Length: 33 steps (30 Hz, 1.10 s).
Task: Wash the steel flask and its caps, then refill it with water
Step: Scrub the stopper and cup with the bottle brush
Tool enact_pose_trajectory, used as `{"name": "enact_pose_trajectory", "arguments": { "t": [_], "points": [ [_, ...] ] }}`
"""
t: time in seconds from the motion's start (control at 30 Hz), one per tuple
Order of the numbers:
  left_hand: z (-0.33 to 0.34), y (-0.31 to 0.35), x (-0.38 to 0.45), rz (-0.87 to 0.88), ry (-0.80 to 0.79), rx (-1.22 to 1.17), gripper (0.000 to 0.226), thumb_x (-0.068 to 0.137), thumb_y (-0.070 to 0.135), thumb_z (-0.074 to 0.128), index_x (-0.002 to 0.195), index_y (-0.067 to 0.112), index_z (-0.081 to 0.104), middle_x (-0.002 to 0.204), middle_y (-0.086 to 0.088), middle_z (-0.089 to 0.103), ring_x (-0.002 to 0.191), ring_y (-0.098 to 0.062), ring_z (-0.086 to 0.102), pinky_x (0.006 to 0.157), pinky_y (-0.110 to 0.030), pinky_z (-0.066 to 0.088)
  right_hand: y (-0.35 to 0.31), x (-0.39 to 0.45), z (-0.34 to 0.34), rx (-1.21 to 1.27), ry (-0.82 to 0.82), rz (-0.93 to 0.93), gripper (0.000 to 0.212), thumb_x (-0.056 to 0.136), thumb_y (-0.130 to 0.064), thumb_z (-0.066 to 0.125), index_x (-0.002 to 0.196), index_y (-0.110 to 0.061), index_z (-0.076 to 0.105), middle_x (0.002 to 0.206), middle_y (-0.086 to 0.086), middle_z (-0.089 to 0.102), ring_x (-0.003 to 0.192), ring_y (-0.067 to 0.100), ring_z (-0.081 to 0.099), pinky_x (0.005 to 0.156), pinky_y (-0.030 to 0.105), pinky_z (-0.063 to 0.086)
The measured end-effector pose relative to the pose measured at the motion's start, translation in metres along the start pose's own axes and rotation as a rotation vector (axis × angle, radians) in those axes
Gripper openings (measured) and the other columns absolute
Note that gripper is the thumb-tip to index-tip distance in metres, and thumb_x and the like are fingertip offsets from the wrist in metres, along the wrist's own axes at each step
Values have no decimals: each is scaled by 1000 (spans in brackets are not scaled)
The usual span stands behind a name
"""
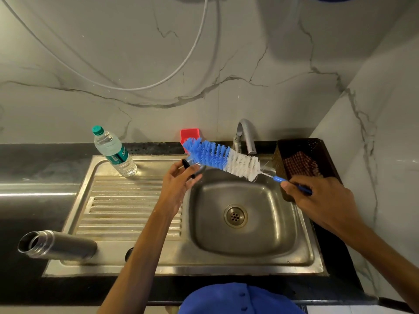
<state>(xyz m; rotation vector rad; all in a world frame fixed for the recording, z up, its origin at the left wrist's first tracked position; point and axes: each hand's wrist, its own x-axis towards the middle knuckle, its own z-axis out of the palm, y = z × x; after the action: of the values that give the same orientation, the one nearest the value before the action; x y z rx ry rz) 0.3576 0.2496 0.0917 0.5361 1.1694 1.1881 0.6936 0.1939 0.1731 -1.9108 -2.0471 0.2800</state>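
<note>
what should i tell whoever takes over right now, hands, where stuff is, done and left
Left hand: grips a cap above the sink basin's left edge.
Right hand: pinches the handle of the bottle brush, bristles by the cap.
Steel flask: uncapped, lying on its side at the drainboard's front left corner. A dark round thing, maybe the other cap, is half hidden behind the left forearm.
Plastic water bottle: capped, on the drainboard.
Tap: no water running.
Done: flask opened. Left: finish the caps, wash the flask if needed, refill.
</note>
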Motion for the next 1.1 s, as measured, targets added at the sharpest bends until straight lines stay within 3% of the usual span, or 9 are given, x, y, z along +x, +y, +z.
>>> {"name": "enact_pose_trajectory", "arguments": {
  "t": [0.1,0.17,0.37,0.47,0.63,0.77,0.87,1.0,1.1],
  "points": [
    [11,-13,-12,20,-195,317,56,81,7,87,132,13,65,127,-7,74,118,-24,72,105,-44,56,1,3,7,-22,0,-7,39,93,-68,47,82,-36,66,57,-12,57,54,6,55,55,30,50],
    [16,-14,-18,30,-238,332,56,80,4,86,130,20,66,124,-2,76,118,-21,72,102,-40,57,2,5,9,-23,-5,9,37,94,-67,48,83,-36,65,59,-12,58,56,7,56,57,30,49],
    [-8,13,-3,50,-96,188,59,81,-1,83,136,7,64,126,-14,75,122,-33,70,105,-43,56,-4,5,10,16,17,-32,28,95,-65,51,78,-43,59,59,-12,57,57,10,56,55,30,48],
    [6,-4,-17,-9,-164,250,66,79,-7,82,139,13,60,128,-12,74,112,-37,75,94,-48,63,-9,12,19,-27,3,-42,33,96,-65,51,83,-38,63,59,-12,58,56,8,57,55,31,52],
    [-14,2,-4,-23,0,-17,78,85,-13,74,151,18,44,124,-28,72,109,-42,74,88,-39,64,-2,7,17,-33,-3,-88,36,96,-65,49,84,-36,65,55,-12,55,51,6,54,49,31,50],
    [-1,2,-14,-63,-118,-84,74,82,-8,77,146,16,47,132,-29,66,117,-40,72,94,-41,62,-6,3,27,-11,-43,-54,35,97,-64,49,85,-36,64,56,-10,56,53,7,55,50,28,46],
    [11,-9,-17,-54,-96,-30,62,76,4,85,130,16,57,137,-30,60,111,-32,75,90,-37,63,-10,6,28,0,-69,-26,34,98,-63,49,86,-35,65,58,-10,57,55,6,56,52,25,40],
    [-6,-1,-4,-11,83,-114,69,76,5,83,136,17,52,121,-29,69,97,-30,75,81,-32,64,-4,-2,22,-2,-33,-57,27,97,-59,55,85,-37,66,55,-12,56,50,4,55,47,24,42],
    [-6,-3,-7,-10,34,124,75,72,12,89,136,8,51,122,-24,69,97,-30,77,83,-30,63,-3,-5,26,-2,-64,-68,27,97,-60,54,85,-39,64,55,-11,56,50,5,56,48,26,46]
  ]
}}
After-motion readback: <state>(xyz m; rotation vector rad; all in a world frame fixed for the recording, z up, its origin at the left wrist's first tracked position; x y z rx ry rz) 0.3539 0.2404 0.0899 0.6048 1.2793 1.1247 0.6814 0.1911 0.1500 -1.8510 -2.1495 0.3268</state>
